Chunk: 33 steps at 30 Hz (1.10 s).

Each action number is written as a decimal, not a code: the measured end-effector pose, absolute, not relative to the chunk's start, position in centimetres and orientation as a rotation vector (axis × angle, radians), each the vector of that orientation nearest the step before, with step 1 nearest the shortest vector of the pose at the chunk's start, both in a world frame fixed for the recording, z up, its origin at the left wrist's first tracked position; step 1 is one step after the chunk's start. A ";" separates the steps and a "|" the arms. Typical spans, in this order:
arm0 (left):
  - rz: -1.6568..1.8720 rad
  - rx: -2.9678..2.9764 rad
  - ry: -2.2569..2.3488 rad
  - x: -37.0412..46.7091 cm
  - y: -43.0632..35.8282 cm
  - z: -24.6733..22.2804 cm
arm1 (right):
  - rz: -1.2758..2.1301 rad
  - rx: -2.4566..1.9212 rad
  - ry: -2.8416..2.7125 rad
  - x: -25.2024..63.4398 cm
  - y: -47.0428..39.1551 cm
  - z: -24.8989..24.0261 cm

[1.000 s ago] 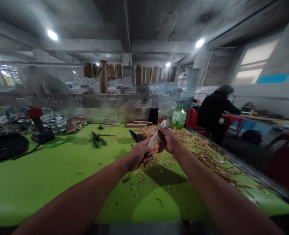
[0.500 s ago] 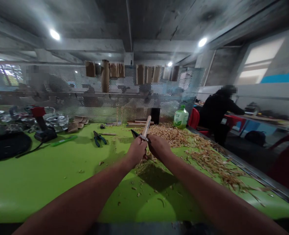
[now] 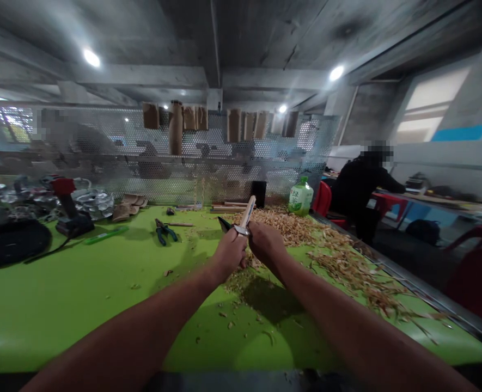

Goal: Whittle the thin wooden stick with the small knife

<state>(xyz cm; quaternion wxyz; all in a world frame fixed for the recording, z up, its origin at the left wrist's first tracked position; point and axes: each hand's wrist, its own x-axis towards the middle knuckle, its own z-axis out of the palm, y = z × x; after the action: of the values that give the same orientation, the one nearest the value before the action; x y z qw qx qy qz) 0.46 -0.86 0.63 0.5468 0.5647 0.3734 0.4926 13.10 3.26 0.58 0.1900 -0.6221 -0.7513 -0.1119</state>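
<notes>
Strip of pale wood point(image 3: 248, 213), shown at the centre of the frame, is held above the green work surface point(image 3: 81, 305), its long axis being directed away from the wearer, with the far end raised and inclined slightly toward the upper right. The lower end is enclosed by the left hand point(image 3: 227, 253), whose fingers are curled shut around it; the exact extent of the wood inside the fist is hidden. The strip is crossed near the top of this fist by the metal of a bladed tool point(image 3: 242, 231), which is laid roughly at right angles to the wood and is seen as a short bright band between the two hands. The right hand point(image 3: 267, 240) is closed at the right-hand end of this band, and the tool is judged to be gripped there, although the handle is concealed. The exposed length of wood is thus placed beyond both hands, up and to the right of the left hand and up and to the left of the right hand, the left being judged the nearer to its base. Wood shavings point(image 3: 296, 227) are spread to the right of centre, and pliers point(image 3: 163, 233) are placed left of centre, apart from both hands.
</notes>
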 end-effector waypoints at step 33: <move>1.073 1.175 0.579 -0.7 0.6 0.3 | 0.115 -1.408 -1.875 14.8 4.5 0.0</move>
<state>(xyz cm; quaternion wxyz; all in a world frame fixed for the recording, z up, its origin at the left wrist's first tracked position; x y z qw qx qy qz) -0.74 0.65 0.26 0.6624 0.5198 0.2559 0.4748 14.83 4.52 0.05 0.3868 -0.5531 -0.7365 0.0454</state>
